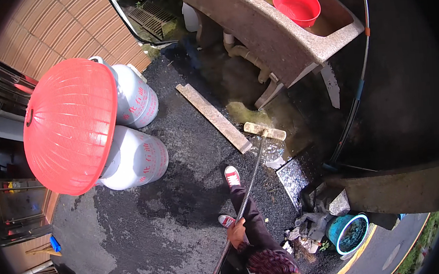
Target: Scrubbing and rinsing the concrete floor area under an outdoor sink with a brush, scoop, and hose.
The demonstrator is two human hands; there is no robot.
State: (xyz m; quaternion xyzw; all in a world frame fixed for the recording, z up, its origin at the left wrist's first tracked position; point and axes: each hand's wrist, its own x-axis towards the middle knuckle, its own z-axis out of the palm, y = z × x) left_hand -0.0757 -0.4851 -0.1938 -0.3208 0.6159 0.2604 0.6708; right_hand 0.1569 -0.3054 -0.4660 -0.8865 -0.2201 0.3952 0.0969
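Note:
My right hand [236, 232], below a maroon knitted sleeve, is closed on the long grey pole [250, 186] of a broom or squeegee. Its pale, oblong head [264, 131] lies on the wet, puddled ground beside a long speckled stone slab [213, 118]. The pole runs out of the lower edge; my left hand is not in view. My two red-and-white shoes [232, 175] stand on dark asphalt left of the pole.
A large red dome cover [69, 125] tops two white gas cylinders [137, 156] at left. A stone sink [274, 50] holds a red basin [297, 6]. A hose [356, 100], square plate [292, 183], teal bucket [348, 234] and rubbish pile [307, 233] are at right.

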